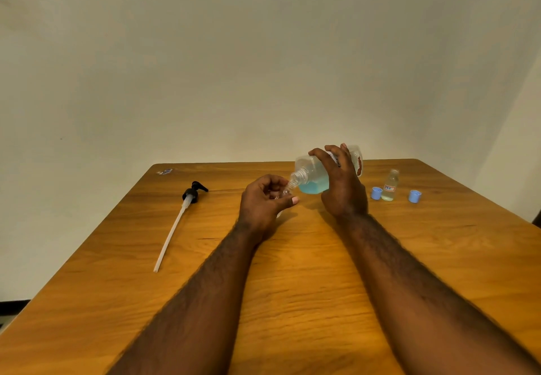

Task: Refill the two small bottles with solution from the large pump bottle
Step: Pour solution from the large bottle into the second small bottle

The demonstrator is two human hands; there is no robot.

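Two labels, unreadable, large bottle (pixel 310 171) reddish, small bottle (pixel 390 187) red-blue

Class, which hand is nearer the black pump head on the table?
Left. The left hand, holding a small clear bottle, is right of the black pump head; the right hand, gripping the large clear bottle, farther right.

Soft, warm light is shining down from above and making the wooden table (pixel 292 287) glow orange. The left hand (pixel 263 202) and right hand (pixel 342 187) are casting small, soft shadows on the wood beneath them. The wide lens is bending the table's edges. The clear small bottle (pixel 284 192) in the left hand is looking fuzzy, and the large pump bottle (pixel 314 174) is looking hazy.
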